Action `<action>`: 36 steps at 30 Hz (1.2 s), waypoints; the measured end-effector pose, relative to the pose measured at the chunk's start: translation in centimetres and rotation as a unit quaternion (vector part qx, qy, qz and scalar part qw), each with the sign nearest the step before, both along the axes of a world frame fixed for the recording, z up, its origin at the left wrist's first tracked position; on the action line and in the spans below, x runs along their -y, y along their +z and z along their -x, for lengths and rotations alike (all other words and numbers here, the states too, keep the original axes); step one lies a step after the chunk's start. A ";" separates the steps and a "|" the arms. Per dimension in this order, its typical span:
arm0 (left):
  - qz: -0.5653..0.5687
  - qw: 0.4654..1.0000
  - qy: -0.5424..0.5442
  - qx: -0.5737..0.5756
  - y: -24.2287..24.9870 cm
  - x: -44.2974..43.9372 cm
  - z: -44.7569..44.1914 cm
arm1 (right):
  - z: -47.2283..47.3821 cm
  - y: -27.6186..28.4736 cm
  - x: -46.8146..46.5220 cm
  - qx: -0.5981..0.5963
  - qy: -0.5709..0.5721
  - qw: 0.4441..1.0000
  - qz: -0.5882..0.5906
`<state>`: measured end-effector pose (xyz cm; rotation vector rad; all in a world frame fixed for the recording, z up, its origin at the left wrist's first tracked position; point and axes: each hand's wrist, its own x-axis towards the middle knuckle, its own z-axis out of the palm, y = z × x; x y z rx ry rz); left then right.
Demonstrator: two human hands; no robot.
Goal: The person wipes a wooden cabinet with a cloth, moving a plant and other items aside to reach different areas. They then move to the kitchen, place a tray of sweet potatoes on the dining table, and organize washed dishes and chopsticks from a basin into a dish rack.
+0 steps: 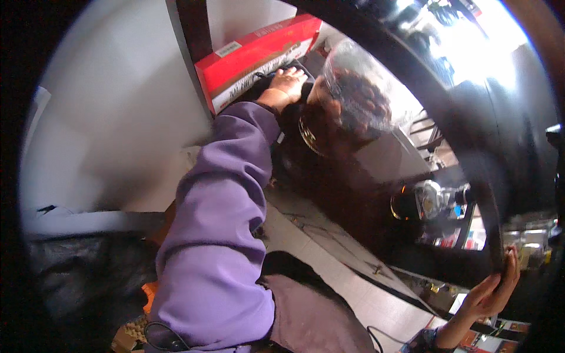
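Note:
My left hand (289, 84), at the end of a purple sleeve, lies palm down with fingers slightly spread on a black object (300, 68) that I cannot identify. Just behind it stands a long red and white carton (260, 53) bearing writing. To the hand's right is a clear plastic jar (357, 92) with brown, rounded pieces inside. At the lower right my right hand (490, 289) is raised beside a dark upright edge (492, 229), its thumb apart from its fingers. Whether it grips that edge does not show.
A pale panel (119, 110) fills the left side, next to a dark post (194, 35). A dark piece of furniture (344, 194) runs diagonally down to the right over a tiled floor (375, 300). Torn cardboard (126, 337) lies at the lower left.

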<state>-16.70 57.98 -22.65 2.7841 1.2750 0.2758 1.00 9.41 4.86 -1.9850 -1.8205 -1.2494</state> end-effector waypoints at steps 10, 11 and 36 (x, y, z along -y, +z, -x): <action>-0.044 0.996 0.083 0.005 -1.9 10.7 9.4 | 0.5 0.0 -1.1 0.012 0.088 0.996 -0.019; -0.051 0.995 0.083 0.014 -2.2 12.3 9.8 | 0.5 -0.1 -1.1 0.005 0.086 0.996 -0.028; 0.041 0.977 -0.199 0.062 -0.4 33.4 -7.4 | -2.1 -1.9 6.2 -0.024 0.130 0.982 -0.133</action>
